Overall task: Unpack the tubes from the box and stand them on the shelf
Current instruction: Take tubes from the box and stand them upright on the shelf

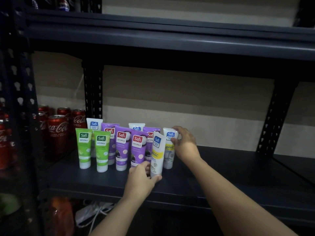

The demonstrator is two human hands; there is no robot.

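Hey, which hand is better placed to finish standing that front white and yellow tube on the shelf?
Left. The left hand holds the front tube at its cap end; the right hand grips the top of the rear tube.

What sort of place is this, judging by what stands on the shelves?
Probably a small shop or its stockroom: a dark metal shelf on slotted rack posts, tubes of one brand stood in rows, and many red cola cans standing beside them.
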